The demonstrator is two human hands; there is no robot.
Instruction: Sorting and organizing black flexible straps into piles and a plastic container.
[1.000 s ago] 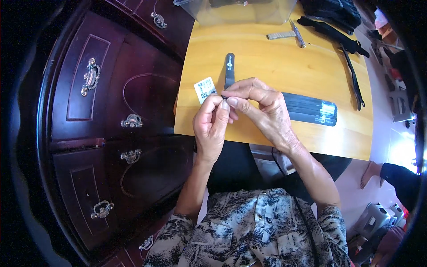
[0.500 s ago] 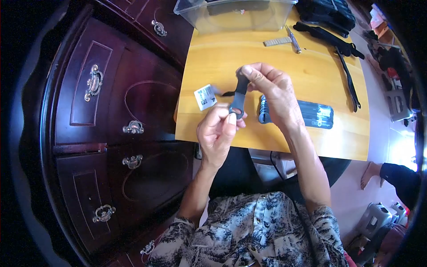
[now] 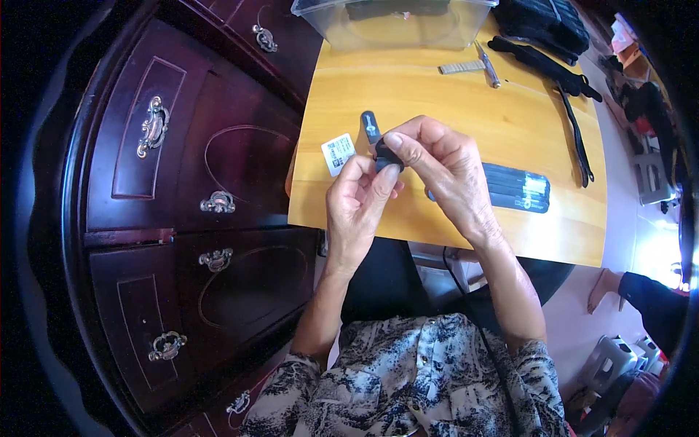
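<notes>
1. the counter (image 3: 466, 80) is a pale yellow wooden top with visible grain, seen from above; its edges bend with the lens.
2. the left hand (image 3: 357, 207) and the right hand (image 3: 444, 171) meet above the near left part of the counter, both pinched shut on a small black strap piece (image 3: 384, 154) held between thumbs and fingertips.
3. a narrow black tab (image 3: 370, 125) stands up just behind the fingers, next to the held piece; whether the two are joined cannot be told.
4. a small white tag (image 3: 338, 153) lies flat on the counter just left of the hands, near the left edge.
5. a flat dark packet (image 3: 520, 188) with lighter markings lies on the counter to the right of the right hand, partly hidden by it.
6. a clear plastic box (image 3: 393, 25) sits at the far edge of the counter, with dark things inside.
7. a small metal tool (image 3: 486, 64) lies near the box, and a long black strap (image 3: 575, 124) runs down the right side of the counter.
8. a dark red wooden cabinet (image 3: 182, 204) with carved panels and brass handles fills the room to the left, close against the counter.
9. the person wears a patterned blue and white shirt (image 3: 408, 379); another person's dark sleeve (image 3: 655, 298) shows at the right rim.
</notes>
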